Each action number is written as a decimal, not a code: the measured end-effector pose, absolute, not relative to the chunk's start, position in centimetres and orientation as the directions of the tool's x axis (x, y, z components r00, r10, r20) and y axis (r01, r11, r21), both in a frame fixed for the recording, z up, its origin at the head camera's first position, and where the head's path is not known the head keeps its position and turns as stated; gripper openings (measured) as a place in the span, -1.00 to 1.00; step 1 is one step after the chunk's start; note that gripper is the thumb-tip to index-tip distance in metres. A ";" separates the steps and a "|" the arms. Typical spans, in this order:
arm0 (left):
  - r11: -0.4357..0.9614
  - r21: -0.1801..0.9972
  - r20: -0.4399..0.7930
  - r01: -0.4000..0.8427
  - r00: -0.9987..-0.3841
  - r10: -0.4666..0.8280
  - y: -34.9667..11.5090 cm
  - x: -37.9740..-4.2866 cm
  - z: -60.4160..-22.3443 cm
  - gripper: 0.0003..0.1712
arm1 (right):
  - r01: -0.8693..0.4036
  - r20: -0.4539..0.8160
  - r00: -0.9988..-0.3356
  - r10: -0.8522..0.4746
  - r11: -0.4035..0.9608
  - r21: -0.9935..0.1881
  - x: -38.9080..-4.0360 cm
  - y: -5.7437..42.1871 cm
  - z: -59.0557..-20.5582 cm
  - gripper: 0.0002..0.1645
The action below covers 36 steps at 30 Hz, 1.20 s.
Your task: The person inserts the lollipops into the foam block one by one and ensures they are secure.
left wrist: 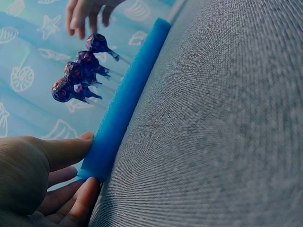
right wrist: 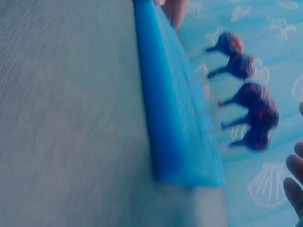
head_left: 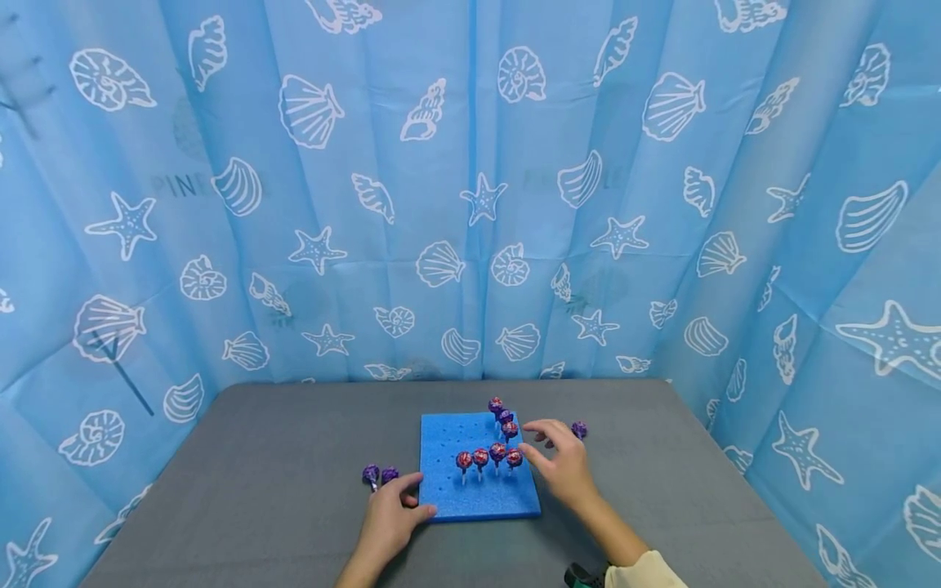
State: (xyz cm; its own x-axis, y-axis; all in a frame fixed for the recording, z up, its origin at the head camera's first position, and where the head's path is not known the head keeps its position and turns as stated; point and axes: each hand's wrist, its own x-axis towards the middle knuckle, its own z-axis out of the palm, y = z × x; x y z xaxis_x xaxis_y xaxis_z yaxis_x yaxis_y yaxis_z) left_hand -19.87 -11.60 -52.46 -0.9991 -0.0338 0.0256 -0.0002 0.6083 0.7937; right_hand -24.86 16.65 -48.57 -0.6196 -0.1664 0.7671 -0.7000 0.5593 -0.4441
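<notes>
Nearest: cream sleeve, off the near right corner of the blue foam board. Left hand at the board's near left corner, thumb on one side and bent fingers on the other, pinching the corner between them. Board is a thick, fine-grained slab, pocked with small holes.

Two loose lollipops lie left of the board, just beyond the left hand, which is nearer them; wraps purple (one pale stick runs toward the near side, the other is hidden).

Near half of the board: row of four lollipops, long axes upright on thin pale sticks; round heads, shiny crinkled red-and-purple wraps.

Right hand beside the board's right edge, fingers curved and spread, thumb apart, nothing seen between them. Relation that matters, I judge: the standing lollipops are just left of these fingertips, not touching; right hand nearer. File of three lollipops stands along the board's right side, toward its far edge.

Lone purple lollipop right of the board, on the right hand's knuckle side; stick out of sight.

Desk around the board: grey ribbed cloth. Beyond: blue folded curtain, white shells and starfish.
</notes>
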 end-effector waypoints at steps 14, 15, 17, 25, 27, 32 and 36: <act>0.607 0.794 0.020 -0.021 -0.998 -0.060 -11.4 -20.0 -52.3 -0.35 | -0.579 0.708 -0.703 -0.061 0.627 -0.521 -26.2 20.8 -50.9 -0.64; 0.608 0.793 0.019 -0.022 -0.998 -0.061 -11.4 -19.9 -52.3 -0.35 | -0.568 0.702 -0.710 -0.057 0.637 -0.522 -26.3 21.0 -51.0 -0.64; 0.608 0.794 0.019 -0.022 -0.998 -0.062 -11.4 -19.9 -52.3 -0.35 | -0.545 0.689 -0.723 -0.052 0.655 -0.523 -26.6 21.3 -51.2 -0.64; 0.610 0.792 0.019 -0.025 -0.998 -0.065 -11.3 -19.9 -52.3 -0.36 | -0.422 0.578 -0.815 -0.034 0.718 -0.553 -27.7 22.7 -51.8 -0.61; 0.613 0.790 0.021 -0.026 -0.997 -0.069 -11.3 -19.9 -52.3 -0.36 | -0.390 0.548 -0.836 -0.024 0.729 -0.563 -28.0 23.0 -51.9 -0.61; 0.611 0.791 0.014 -0.036 -0.997 -0.077 -11.2 -19.9 -52.3 -0.36 | -0.348 0.517 -0.856 -0.015 0.756 -0.554 -29.0 23.8 -52.2 -0.61; 0.607 0.793 -0.002 -0.047 -0.997 -0.074 -11.2 -19.9 -52.2 -0.36 | -0.320 0.508 -0.861 -0.012 0.789 -0.524 -29.6 24.4 -52.5 -0.62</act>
